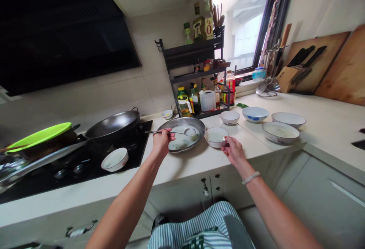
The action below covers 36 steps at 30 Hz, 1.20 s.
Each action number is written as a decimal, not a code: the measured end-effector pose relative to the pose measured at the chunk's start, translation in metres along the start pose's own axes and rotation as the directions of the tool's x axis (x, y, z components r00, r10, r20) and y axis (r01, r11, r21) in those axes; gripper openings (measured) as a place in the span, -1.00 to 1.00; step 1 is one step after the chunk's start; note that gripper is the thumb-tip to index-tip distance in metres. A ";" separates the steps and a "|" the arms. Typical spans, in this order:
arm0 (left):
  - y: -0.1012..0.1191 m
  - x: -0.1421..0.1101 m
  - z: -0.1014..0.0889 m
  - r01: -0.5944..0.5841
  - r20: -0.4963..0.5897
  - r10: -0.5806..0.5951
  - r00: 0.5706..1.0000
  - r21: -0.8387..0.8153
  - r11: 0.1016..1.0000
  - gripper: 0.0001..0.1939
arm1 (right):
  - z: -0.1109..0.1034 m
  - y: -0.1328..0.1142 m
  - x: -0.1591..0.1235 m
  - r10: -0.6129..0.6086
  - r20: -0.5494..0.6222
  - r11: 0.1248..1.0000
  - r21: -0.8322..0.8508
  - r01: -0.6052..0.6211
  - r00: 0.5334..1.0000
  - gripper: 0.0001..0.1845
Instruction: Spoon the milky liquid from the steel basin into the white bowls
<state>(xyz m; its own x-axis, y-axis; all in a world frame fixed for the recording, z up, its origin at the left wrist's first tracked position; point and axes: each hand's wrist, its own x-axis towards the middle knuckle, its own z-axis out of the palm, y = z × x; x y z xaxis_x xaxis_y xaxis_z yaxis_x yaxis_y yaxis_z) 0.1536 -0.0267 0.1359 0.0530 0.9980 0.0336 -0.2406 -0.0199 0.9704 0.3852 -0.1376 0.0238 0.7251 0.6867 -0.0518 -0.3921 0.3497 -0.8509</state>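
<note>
My left hand (163, 141) is closed around the handle of a metal ladle (189, 131), whose bowl is over a wide metal basin (202, 128). Whitish soup with green bits (180, 141) lies in the basin. To its right, my right hand (233, 149) grips the rim of a white bowl (216, 142) with pale liquid in it. A smaller white bowl (229, 119) stands just behind that one. Farther right are a blue-patterned bowl (255, 118), a shallow white bowl (288, 119) and a bowl of whitish soup (281, 138).
A black stove (85, 169) on the left carries a wok (114, 124), a green colander (42, 137) and a filled bowl (115, 160). A black rack (196, 75) with bottles backs the counter. A knife block (288, 78) and cutting boards (339, 66) stand at the right.
</note>
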 end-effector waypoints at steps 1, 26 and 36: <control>0.001 -0.001 0.001 0.001 0.004 -0.001 1.000 -0.004 1.000 -0.84 | 0.000 0.000 0.000 0.002 0.000 1.000 0.001 -0.002 1.000 -0.62; 0.003 -0.001 0.006 0.012 0.036 -0.012 0.999 -0.006 1.000 -0.87 | -0.001 -0.001 -0.001 -0.008 0.017 1.000 -0.001 0.008 1.000 -0.63; 0.005 -0.006 0.009 0.022 0.044 -0.021 0.999 -0.011 1.000 -0.86 | 0.000 -0.002 -0.001 0.013 0.005 1.000 -0.001 -0.013 1.000 -0.60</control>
<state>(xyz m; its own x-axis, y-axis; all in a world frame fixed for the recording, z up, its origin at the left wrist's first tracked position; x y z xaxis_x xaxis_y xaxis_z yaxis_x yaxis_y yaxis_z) 0.1613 -0.0337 0.1423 0.1009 0.9946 0.0238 -0.2498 0.0022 0.9683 0.3852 -0.1388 0.0252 0.7171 0.6944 -0.0597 -0.4004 0.3402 -0.8509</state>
